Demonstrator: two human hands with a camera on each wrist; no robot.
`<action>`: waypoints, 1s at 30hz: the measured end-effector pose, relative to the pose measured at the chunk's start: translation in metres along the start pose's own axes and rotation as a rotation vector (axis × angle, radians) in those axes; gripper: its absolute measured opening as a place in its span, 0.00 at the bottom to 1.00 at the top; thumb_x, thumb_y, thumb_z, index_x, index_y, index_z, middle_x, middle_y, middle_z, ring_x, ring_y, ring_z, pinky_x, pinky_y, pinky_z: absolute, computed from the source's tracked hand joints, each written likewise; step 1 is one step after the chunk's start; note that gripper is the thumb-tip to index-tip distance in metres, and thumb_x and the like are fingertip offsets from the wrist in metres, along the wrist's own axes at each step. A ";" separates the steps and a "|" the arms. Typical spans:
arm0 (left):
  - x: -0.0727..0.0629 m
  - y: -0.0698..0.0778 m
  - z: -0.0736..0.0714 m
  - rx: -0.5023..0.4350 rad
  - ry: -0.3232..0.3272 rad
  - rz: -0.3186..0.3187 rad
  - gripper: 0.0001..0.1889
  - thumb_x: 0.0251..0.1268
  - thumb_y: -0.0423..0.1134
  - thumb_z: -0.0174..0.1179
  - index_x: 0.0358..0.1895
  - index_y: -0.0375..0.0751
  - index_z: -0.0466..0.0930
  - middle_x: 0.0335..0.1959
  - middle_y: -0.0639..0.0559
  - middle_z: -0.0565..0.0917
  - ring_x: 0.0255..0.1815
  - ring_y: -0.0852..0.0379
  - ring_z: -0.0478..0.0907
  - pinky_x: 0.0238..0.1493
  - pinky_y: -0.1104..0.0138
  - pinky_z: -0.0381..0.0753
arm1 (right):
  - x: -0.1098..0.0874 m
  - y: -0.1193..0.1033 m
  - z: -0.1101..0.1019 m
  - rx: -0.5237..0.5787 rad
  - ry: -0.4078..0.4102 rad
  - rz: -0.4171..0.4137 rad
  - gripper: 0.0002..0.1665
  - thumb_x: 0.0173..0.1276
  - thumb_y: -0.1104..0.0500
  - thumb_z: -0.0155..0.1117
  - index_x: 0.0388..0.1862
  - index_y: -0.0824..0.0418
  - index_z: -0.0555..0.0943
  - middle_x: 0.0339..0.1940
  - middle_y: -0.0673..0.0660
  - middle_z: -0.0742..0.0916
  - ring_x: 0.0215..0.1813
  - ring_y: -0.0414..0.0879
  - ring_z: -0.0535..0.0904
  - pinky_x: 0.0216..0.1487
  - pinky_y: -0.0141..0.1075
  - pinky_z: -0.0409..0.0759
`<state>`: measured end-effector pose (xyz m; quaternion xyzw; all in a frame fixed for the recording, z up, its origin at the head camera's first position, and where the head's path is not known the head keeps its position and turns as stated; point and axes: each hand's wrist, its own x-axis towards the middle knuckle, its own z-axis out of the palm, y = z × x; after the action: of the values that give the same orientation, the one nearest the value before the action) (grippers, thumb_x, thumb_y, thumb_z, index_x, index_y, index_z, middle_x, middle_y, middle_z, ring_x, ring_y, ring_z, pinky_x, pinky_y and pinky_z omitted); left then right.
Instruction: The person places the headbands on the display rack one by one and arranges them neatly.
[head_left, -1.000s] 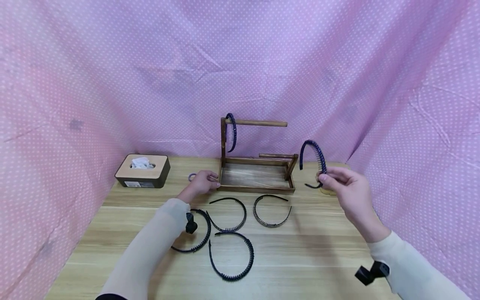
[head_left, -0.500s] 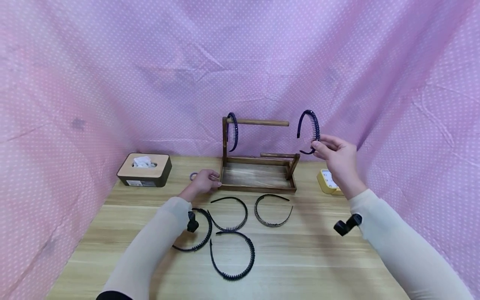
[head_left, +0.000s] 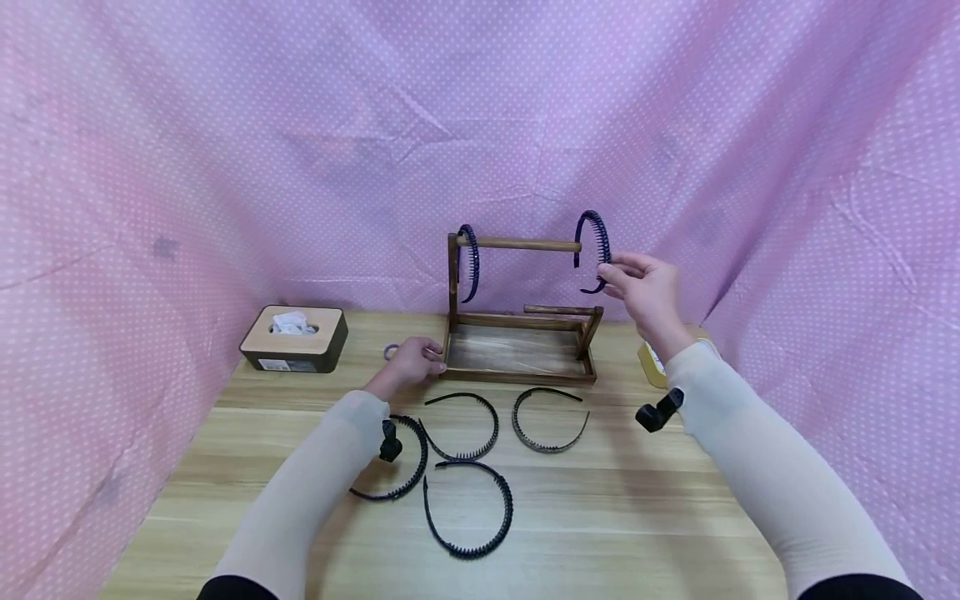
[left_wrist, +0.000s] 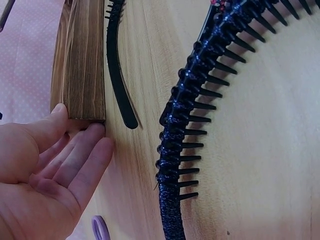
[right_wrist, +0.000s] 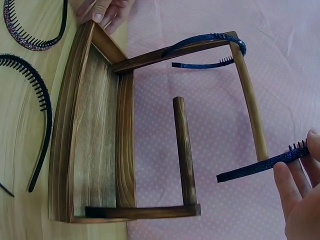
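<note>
In the head view, my right hand [head_left: 647, 293] pinches a dark toothed headband [head_left: 606, 242] between thumb and fingers, upright at the free end of the upper bar [head_left: 528, 244] of a wooden rack [head_left: 517, 377]. The bar's tip overlaps the headband's opening there. A similar headband [head_left: 475, 265] hangs at the bar's left end, by the post. My left hand [head_left: 411, 365] holds the rack's front left corner, thumb on one side and fingertips on the other, as the left wrist view shows of the wooden corner [left_wrist: 86, 75]. The right wrist view shows the held headband [right_wrist: 250, 170] beside the bar tip.
Several headbands lie on the table before the rack, among them one [head_left: 513, 500] nearest me and one [head_left: 516, 417] at right. A tissue box [head_left: 326, 342] stands left. A yellow object [head_left: 651, 367] sits behind my right forearm. A purple ring [left_wrist: 100, 227] lies beside my left hand.
My right hand has carried the headband up and leftward, from right of the rack to the upper bar's free end. My left hand has stayed at the rack's corner.
</note>
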<state>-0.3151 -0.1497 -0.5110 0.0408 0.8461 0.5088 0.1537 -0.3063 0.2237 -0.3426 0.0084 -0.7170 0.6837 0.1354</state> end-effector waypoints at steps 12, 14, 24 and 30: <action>-0.004 0.003 0.000 0.038 0.005 0.006 0.21 0.69 0.26 0.64 0.62 0.25 0.74 0.50 0.32 0.86 0.43 0.46 0.87 0.41 0.61 0.89 | 0.004 0.002 0.044 -0.065 -0.069 0.015 0.23 0.67 0.64 0.74 0.57 0.74 0.82 0.36 0.48 0.90 0.38 0.35 0.88 0.44 0.35 0.89; -0.003 0.002 -0.001 0.043 0.003 0.011 0.21 0.69 0.26 0.64 0.62 0.25 0.74 0.50 0.32 0.86 0.43 0.46 0.87 0.41 0.61 0.89 | 0.005 0.002 0.052 -0.062 -0.079 0.018 0.22 0.67 0.64 0.74 0.56 0.73 0.83 0.36 0.48 0.90 0.38 0.36 0.88 0.45 0.36 0.89; -0.004 0.002 -0.003 0.032 0.001 -0.006 0.22 0.69 0.27 0.64 0.64 0.26 0.73 0.52 0.32 0.85 0.45 0.45 0.86 0.41 0.59 0.89 | 0.009 0.015 0.096 -0.049 -0.108 0.026 0.18 0.66 0.66 0.74 0.53 0.71 0.85 0.35 0.51 0.90 0.37 0.37 0.87 0.44 0.39 0.90; -0.003 0.002 -0.001 0.013 0.002 -0.012 0.21 0.69 0.26 0.64 0.63 0.25 0.73 0.51 0.32 0.85 0.45 0.45 0.86 0.41 0.58 0.90 | 0.012 0.024 0.119 -0.069 -0.121 0.032 0.17 0.65 0.67 0.74 0.52 0.69 0.87 0.37 0.55 0.91 0.35 0.36 0.86 0.40 0.35 0.90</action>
<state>-0.3127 -0.1499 -0.5079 0.0361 0.8498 0.5022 0.1558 -0.3441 0.1105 -0.3672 0.0336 -0.7472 0.6588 0.0808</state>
